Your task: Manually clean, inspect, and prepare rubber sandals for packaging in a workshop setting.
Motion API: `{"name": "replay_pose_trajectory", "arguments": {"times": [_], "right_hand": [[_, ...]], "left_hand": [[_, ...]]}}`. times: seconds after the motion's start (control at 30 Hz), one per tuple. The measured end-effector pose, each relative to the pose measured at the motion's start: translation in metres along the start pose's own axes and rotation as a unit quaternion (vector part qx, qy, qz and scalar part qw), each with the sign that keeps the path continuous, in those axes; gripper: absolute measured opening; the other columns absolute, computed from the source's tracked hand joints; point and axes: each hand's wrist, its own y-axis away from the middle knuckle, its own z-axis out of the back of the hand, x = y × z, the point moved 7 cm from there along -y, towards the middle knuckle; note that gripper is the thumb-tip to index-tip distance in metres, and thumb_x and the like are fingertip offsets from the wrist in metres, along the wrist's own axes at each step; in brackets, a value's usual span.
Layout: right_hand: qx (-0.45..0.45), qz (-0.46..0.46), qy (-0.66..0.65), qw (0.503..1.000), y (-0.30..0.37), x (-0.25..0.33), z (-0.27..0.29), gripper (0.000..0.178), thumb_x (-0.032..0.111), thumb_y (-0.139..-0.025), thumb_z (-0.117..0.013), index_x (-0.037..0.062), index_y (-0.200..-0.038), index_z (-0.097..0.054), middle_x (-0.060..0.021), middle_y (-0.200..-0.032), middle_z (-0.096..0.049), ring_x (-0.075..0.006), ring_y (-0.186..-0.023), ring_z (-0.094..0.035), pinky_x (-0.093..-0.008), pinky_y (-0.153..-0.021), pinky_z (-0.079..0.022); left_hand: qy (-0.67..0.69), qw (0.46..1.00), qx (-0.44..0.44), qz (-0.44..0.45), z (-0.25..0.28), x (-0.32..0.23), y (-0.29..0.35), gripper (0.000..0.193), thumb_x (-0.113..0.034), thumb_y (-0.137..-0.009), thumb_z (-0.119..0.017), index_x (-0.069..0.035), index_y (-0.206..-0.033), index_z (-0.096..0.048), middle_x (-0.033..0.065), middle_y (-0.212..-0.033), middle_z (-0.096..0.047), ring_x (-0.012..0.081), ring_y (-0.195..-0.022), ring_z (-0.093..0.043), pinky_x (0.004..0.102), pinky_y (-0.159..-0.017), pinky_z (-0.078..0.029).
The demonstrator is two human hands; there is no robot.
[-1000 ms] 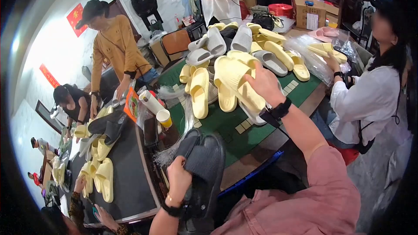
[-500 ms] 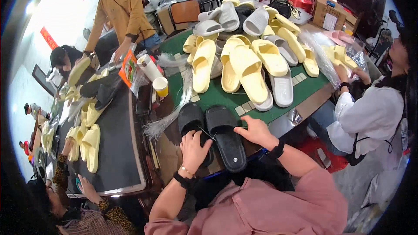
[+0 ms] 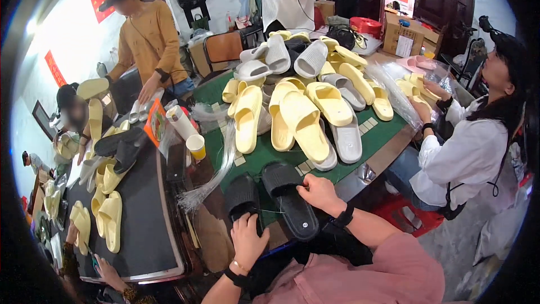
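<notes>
Resting at the near edge of the green table [image 3: 388, 135], two black slippers [image 3: 287, 202] lie side by side, soles down. The left hand [image 3: 250, 242] grips the heel of the left one, fingers curled over it and hiding its end. The right hand [image 3: 318, 191] pinches the inner edge of the right one. A thin thread between them is barely visible. Yellow slippers [image 3: 301, 115] pile up beyond.

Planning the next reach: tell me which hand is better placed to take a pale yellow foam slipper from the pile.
Right. The right hand rests on the right black foam slipper, nearest the pale yellow foam slippers piled beyond it. The left hand lies lower, on the left black foam slipper.
</notes>
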Motion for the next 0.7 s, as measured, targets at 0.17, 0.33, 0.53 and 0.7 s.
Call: {"name": "replay_pose_trajectory", "arguments": {"times": [0.17,0.33,0.53,0.7], "right_hand": [[-0.030,-0.037,-0.031,0.998,-0.015,0.004,0.009,0.029,0.031,-0.084,-0.064,0.0030,-0.080,-0.058,-0.0181,-0.072,-0.064,-0.0383,-0.070,-0.064,-0.0473,-0.060,-0.049],[0.023,-0.031,0.003,0.999,-0.010,0.005,-0.011,0.029,0.033,-0.084,-0.065,0.0036,-0.087,-0.063,-0.0177,-0.074,-0.065,-0.0356,-0.070,-0.065,-0.0442,-0.063,-0.049],[0.016,0.024,-0.068,0.997,0.010,0.036,0.009,0.030,0.025,-0.087,-0.059,0.0088,-0.112,-0.055,-0.0149,-0.067,-0.064,-0.0367,-0.066,-0.064,-0.0471,-0.058,-0.049],[0.117,0.128,-0.072,0.982,0.043,0.076,-0.015,0.048,0.018,-0.084,-0.058,0.0097,-0.129,-0.045,-0.0203,-0.071,-0.064,-0.0396,-0.063,-0.063,-0.0500,-0.056,-0.049]], "left_hand": [[0.007,0.999,0.035,-0.003,-0.002,-0.013,0.009,0.054,-0.026,-0.072,-0.075,-0.002,-0.118,-0.059,0.0164,-0.124,-0.053,0.0361,-0.113,-0.048,0.0452,-0.096,-0.039],[0.029,0.999,0.042,-0.007,0.005,-0.020,0.007,0.050,-0.028,-0.074,-0.076,-0.001,-0.114,-0.061,0.0167,-0.120,-0.056,0.0353,-0.114,-0.049,0.0445,-0.097,-0.039],[0.225,0.973,0.004,0.050,0.011,-0.011,0.001,0.033,-0.013,-0.079,-0.073,-0.001,-0.108,-0.064,0.0132,-0.100,-0.064,0.0262,-0.085,-0.063,0.0354,-0.077,-0.051],[0.345,0.935,0.013,0.076,0.009,-0.034,-0.011,0.026,-0.005,-0.083,-0.069,0.001,-0.107,-0.064,0.0096,-0.092,-0.065,0.0143,-0.077,-0.062,0.0255,-0.069,-0.050]]}}
